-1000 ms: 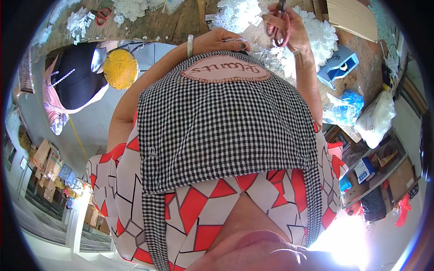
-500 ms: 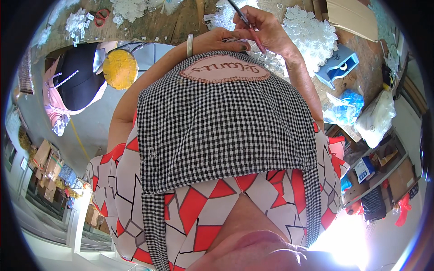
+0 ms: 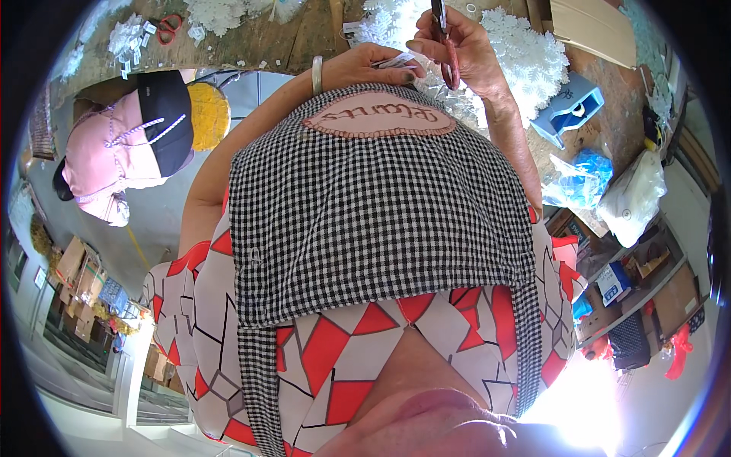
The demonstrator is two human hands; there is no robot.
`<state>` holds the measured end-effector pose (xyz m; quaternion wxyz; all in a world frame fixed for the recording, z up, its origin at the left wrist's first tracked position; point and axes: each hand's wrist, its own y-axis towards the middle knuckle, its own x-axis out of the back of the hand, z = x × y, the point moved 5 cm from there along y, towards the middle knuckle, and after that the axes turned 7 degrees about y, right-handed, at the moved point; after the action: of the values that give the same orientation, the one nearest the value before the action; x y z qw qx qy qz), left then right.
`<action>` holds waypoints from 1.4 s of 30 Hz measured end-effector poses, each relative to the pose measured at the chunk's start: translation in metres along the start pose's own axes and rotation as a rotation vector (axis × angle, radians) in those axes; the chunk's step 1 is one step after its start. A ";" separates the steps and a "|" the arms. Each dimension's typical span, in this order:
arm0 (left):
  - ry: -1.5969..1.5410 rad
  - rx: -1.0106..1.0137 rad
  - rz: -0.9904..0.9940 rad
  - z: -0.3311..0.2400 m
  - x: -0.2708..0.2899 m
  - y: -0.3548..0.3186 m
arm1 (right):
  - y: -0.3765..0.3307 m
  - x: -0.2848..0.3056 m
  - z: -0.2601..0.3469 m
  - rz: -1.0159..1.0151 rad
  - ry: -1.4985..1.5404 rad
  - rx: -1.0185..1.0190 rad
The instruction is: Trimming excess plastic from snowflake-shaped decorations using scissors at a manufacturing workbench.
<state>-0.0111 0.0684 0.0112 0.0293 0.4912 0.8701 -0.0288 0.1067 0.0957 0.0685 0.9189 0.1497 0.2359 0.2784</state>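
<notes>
My right hand (image 3: 474, 55) is closed around a pair of red-handled scissors (image 3: 444, 38), blades pointing up and away from me. Just to its left, my left hand (image 3: 371, 65), with a pale bracelet (image 3: 317, 74) on the wrist, pinches a small white cut piece (image 3: 396, 61). Both hands hover over the wooden table (image 3: 289, 38) above the top of my black-and-white checked apron (image 3: 381, 206). A heap of white snowflake-shaped cutouts (image 3: 533, 65) lies under and beside my right hand.
A second pair of red scissors (image 3: 170, 27) and white scraps (image 3: 129, 42) lie at the table's far left. A blue box (image 3: 569, 110), blue plastic bags (image 3: 580, 183) and a white bag (image 3: 633, 199) sit right. Another person in pink with a black cap (image 3: 126, 148) is on the left.
My right hand has turned the scissors and shifted them slightly left, closer to my left hand. The left hand has stayed in place.
</notes>
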 end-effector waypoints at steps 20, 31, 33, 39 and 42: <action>0.088 0.031 -0.058 0.012 0.005 0.002 | -0.023 0.019 -0.009 -0.585 -0.070 -0.359; 0.160 0.073 -0.090 0.023 0.011 0.003 | -0.011 -0.014 0.016 -0.277 -0.880 -0.536; 0.222 0.109 -0.036 0.024 0.010 0.003 | -0.011 -0.014 0.017 -0.218 -0.953 -0.466; 0.152 0.040 -0.077 0.019 0.009 0.002 | -0.012 -0.007 0.016 -0.117 -0.716 -0.457; 0.124 0.051 -0.002 0.010 0.003 0.005 | -0.015 0.004 0.014 -0.054 -0.414 -0.444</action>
<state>-0.0084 0.0729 0.0009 -0.0372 0.4917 0.8698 -0.0204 0.1233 0.0840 0.0727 0.9648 -0.0076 -0.0192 0.2620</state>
